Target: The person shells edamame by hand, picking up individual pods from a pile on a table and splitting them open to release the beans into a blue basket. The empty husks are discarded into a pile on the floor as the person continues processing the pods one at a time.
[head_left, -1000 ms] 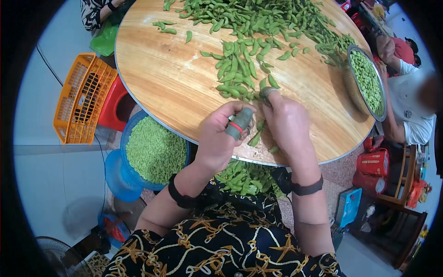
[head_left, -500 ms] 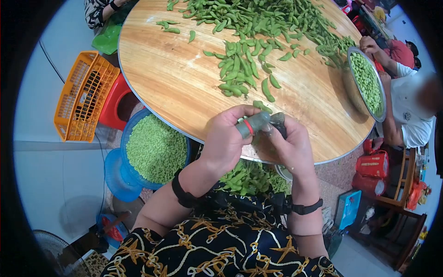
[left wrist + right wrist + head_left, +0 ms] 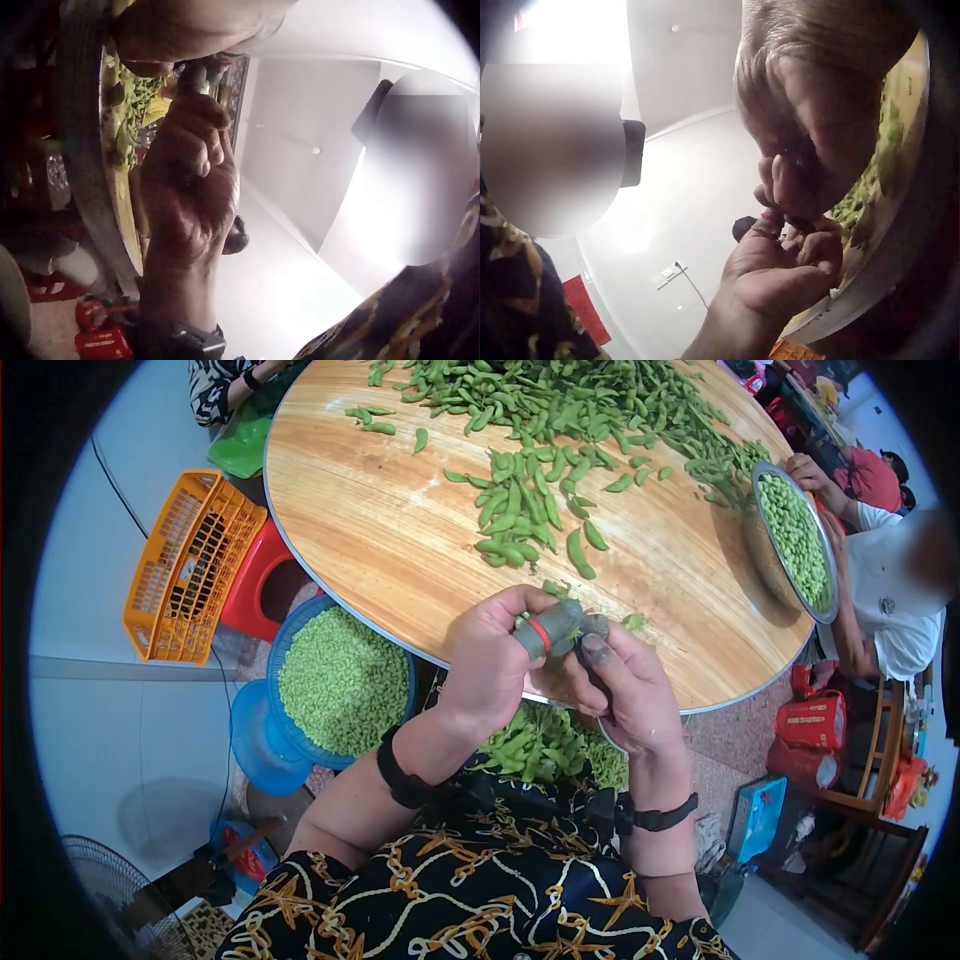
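In the head view, the left hand point(image 3: 490, 658) grips a green pod point(image 3: 557, 590), mostly hidden by a grey-green finger cover with a red band. Curled fingers of the right hand point(image 3: 635, 685) meet it at the fingertips, pinching at the same pod; dark covers sit on its thumb and a finger. Both hands are over the near edge of the round wooden table point(image 3: 370, 540). Loose pods point(image 3: 510, 510) lie beyond them. The wrist views show the left hand point(image 3: 191, 180) and right hand point(image 3: 817, 112) close together, their contact partly hidden.
A large pod pile point(image 3: 560, 400) covers the table's far side. A metal bowl of shelled beans point(image 3: 793, 525) stands at the right edge, near another person. Below left are a blue basin of beans point(image 3: 342, 680), a red stool point(image 3: 247, 595) and an orange crate point(image 3: 190, 570).
The right hand has come back from the pods on the table to the left hand's fingertips. The pod between them is now more covered by fingers. Another pod shows behind the right hand.
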`<state>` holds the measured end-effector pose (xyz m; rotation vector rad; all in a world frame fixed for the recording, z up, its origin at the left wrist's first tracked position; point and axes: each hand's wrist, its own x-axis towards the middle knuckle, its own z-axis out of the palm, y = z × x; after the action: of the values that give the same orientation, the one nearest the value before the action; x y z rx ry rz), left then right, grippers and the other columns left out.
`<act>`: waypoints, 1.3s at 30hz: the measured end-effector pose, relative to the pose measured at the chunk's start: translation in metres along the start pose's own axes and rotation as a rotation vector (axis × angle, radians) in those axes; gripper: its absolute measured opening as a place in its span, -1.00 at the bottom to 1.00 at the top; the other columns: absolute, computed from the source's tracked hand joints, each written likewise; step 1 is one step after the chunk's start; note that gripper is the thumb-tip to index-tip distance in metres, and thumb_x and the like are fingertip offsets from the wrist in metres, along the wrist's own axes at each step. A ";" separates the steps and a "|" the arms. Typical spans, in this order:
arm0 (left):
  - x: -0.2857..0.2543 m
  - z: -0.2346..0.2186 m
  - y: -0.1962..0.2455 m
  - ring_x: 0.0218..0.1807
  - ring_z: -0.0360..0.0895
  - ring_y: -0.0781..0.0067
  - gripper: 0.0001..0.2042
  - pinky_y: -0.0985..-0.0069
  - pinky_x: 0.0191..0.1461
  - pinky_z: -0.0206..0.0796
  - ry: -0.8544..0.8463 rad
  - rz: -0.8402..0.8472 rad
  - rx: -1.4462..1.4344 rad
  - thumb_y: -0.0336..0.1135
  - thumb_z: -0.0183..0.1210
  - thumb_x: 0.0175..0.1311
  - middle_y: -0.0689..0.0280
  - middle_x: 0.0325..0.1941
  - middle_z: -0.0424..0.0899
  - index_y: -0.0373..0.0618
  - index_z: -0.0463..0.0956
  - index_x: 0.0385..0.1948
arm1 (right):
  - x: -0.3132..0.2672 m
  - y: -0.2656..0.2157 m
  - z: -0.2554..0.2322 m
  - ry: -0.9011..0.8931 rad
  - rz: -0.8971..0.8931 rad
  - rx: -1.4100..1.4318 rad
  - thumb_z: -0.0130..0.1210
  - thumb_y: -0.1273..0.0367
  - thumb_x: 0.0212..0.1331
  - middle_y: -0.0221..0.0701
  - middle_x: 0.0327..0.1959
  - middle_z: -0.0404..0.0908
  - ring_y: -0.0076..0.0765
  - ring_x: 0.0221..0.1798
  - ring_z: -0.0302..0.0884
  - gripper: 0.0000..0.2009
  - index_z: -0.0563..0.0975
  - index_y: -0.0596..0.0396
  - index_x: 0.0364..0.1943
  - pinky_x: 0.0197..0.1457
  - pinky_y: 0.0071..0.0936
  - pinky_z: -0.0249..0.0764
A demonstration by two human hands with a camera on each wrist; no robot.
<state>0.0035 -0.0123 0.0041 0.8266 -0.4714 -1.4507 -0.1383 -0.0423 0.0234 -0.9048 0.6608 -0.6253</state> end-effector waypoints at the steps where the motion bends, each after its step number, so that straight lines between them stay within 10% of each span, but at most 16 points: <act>1: 0.001 -0.002 -0.001 -0.45 0.38 0.74 -0.94 0.84 -0.50 0.13 -0.002 0.000 0.001 -0.50 0.05 0.15 0.38 -0.38 0.52 -0.14 0.43 -0.36 | -0.001 -0.001 0.001 0.000 -0.002 0.001 -0.22 0.38 0.31 -0.56 -0.65 0.31 -0.73 -0.67 0.09 -0.83 0.39 0.15 -0.33 -0.60 -0.75 0.07; 13: 0.006 -0.024 0.001 -0.26 0.53 0.49 -0.87 0.52 -0.14 0.39 -0.389 -0.146 -0.397 -0.40 0.09 0.15 0.30 -0.27 0.57 -0.16 0.42 -0.28 | -0.007 -0.002 0.006 -0.162 0.170 0.483 -0.19 0.37 0.32 -0.54 -0.66 0.29 -0.76 -0.73 0.04 -0.83 0.38 0.18 -0.19 -0.68 -0.79 -0.01; 18: 0.001 -0.018 0.010 -0.29 0.42 0.68 -0.92 0.63 -0.19 0.32 -0.183 0.183 0.541 -0.48 0.11 0.13 0.36 -0.33 0.54 -0.19 0.44 -0.36 | 0.000 0.002 0.011 0.157 -0.110 -0.303 -0.13 0.37 0.29 -0.61 -0.73 0.25 -0.75 -0.71 0.05 -0.84 0.41 0.14 -0.36 -0.66 -0.74 0.00; 21: 0.000 -0.016 0.017 -0.29 0.38 0.69 -0.91 0.64 -0.19 0.29 -0.163 0.216 0.673 -0.50 0.10 0.13 0.38 -0.33 0.53 -0.21 0.46 -0.33 | 0.005 0.001 0.005 0.075 -0.018 0.053 -0.12 0.40 0.28 -0.58 -0.70 0.32 -0.75 -0.68 0.12 -0.84 0.42 0.14 -0.42 -0.63 -0.75 0.03; 25: -0.003 -0.011 0.020 -0.28 0.41 0.64 -0.88 0.63 -0.19 0.29 -0.094 0.165 0.768 -0.55 0.06 0.13 0.33 -0.34 0.53 -0.26 0.45 -0.29 | 0.011 0.009 0.005 0.136 -0.023 -0.038 -0.09 0.40 0.27 -0.56 -0.69 0.35 -0.70 -0.65 0.21 -0.83 0.42 0.17 -0.45 -0.59 -0.71 0.12; 28: -0.001 -0.014 0.015 -0.45 0.31 0.78 -0.81 0.76 -0.40 0.17 0.000 0.192 0.766 -0.58 -0.03 0.14 0.49 -0.46 0.46 -0.19 0.48 -0.24 | 0.013 0.010 0.005 0.313 -0.399 -0.826 0.02 0.41 0.18 -0.40 -0.63 0.48 -0.60 -0.59 0.35 -0.86 0.44 0.25 -0.35 -0.49 -0.59 0.32; 33: 0.004 -0.016 0.014 -0.36 0.45 0.42 -0.79 0.58 -0.24 0.28 -0.019 0.174 0.848 -0.66 -0.07 0.06 0.22 -0.39 0.49 -0.30 0.48 -0.28 | 0.018 0.000 0.013 0.454 -0.389 -0.897 0.17 0.43 0.02 -0.24 -0.63 0.50 -0.42 -0.58 0.48 -0.80 0.45 0.25 -0.30 -0.50 -0.52 0.38; 39: 0.004 -0.017 0.012 -0.36 0.42 0.56 -0.77 0.60 -0.24 0.29 0.047 0.141 0.749 -0.63 -0.10 0.13 0.30 -0.37 0.53 -0.23 0.46 -0.21 | 0.026 0.015 0.012 0.437 -0.481 -1.075 0.16 0.43 0.02 -0.12 -0.66 0.46 -0.18 -0.64 0.46 -0.81 0.43 0.27 -0.37 -0.52 -0.39 0.38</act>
<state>0.0242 -0.0136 0.0009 1.3787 -1.0461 -1.1118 -0.1096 -0.0485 0.0089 -1.9941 1.2295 -0.9186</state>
